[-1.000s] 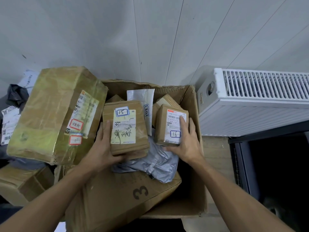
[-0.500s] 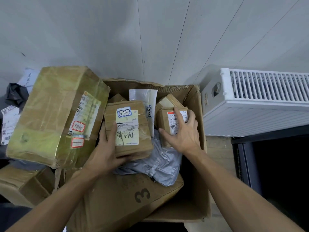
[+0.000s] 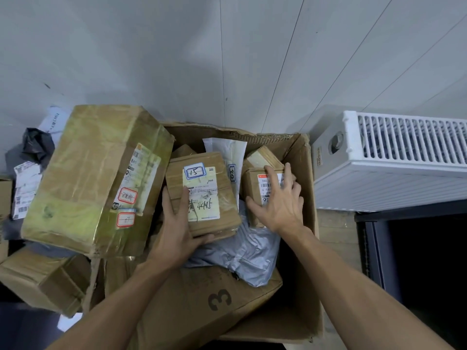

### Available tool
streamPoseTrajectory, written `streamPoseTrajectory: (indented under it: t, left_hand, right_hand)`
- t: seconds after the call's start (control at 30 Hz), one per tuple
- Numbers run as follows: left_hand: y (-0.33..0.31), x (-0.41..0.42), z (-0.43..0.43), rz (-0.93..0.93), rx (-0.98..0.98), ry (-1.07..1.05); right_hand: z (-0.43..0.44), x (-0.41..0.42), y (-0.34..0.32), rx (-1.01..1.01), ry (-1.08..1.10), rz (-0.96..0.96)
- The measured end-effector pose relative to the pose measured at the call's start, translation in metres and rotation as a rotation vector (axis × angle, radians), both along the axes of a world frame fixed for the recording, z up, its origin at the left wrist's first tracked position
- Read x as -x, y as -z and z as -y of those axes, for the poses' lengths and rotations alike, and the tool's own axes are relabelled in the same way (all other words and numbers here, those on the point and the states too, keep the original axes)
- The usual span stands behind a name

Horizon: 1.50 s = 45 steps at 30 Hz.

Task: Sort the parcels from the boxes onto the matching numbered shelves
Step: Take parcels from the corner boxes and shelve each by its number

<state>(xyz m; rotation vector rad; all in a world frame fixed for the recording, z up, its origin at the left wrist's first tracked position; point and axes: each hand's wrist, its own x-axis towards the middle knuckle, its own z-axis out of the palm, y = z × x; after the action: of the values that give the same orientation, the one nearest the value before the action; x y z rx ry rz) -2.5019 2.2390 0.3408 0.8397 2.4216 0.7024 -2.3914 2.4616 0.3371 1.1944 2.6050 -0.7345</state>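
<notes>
An open cardboard box (image 3: 307,286) holds several parcels. My left hand (image 3: 177,231) grips the lower left corner of a brown parcel (image 3: 222,203) with a label reading 15. My right hand (image 3: 280,200) lies over a smaller brown parcel (image 3: 252,180) at the box's right side, fingers spread across its label and thumb at its left edge. A white envelope marked 03 (image 3: 231,157) stands behind them. A grey plastic mailer (image 3: 242,253) lies beneath, on a flat carton printed 3 (image 3: 202,306).
A large taped carton with a 07 label (image 3: 93,178) leans against the box's left side. More cartons (image 3: 43,281) and bagged parcels (image 3: 27,183) sit at the far left. A white radiator (image 3: 394,160) stands to the right, a dark cabinet (image 3: 417,261) below it.
My right hand slid up over the small parcel's label, covering its number, and the parcel shifted back toward the box's right wall. My left hand kept hold of parcel 15.
</notes>
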Motion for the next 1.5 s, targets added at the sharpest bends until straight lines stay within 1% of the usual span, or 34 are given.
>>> streamPoseTrajectory:
  t: [0.1, 0.27, 0.37, 0.53, 0.77, 0.93, 1.1, 1.3, 1.5]
  left_hand:
    - [-0.009, 0.004, 0.01, 0.001, 0.018, 0.056]
    - [-0.042, 0.011, 0.02, -0.065, 0.039, 0.198]
    - [-0.073, 0.012, 0.012, -0.099, 0.002, 0.229]
    - [-0.129, 0.013, -0.005, -0.099, -0.065, 0.242]
    - [-0.192, 0.018, 0.009, -0.199, -0.193, 0.28]
    - [-0.222, 0.024, 0.028, -0.276, -0.222, 0.265]
    - [-0.248, 0.027, 0.044, -0.37, -0.174, 0.216]
    - [-0.278, 0.011, 0.061, -0.43, -0.132, 0.138]
    - [-0.308, -0.028, 0.089, -0.508, -0.008, -0.017]
  right_hand:
    - [0.002, -0.003, -0.011, -0.015, -0.02, -0.002]
    - [0.003, -0.009, -0.048, -0.012, -0.068, 0.0]
    - [0.002, -0.01, -0.079, -0.022, -0.09, -0.016]
    - [0.0, -0.011, -0.141, -0.038, -0.098, -0.029]
    - [0.006, -0.008, -0.231, -0.086, -0.08, -0.064]
    - [0.015, -0.003, -0.282, -0.105, -0.102, -0.072]
    - [0.023, 0.015, -0.319, -0.169, -0.225, -0.105]
    - [0.033, 0.022, -0.344, -0.168, -0.354, -0.165]
    - [0.041, 0.004, -0.357, -0.166, -0.497, -0.207]
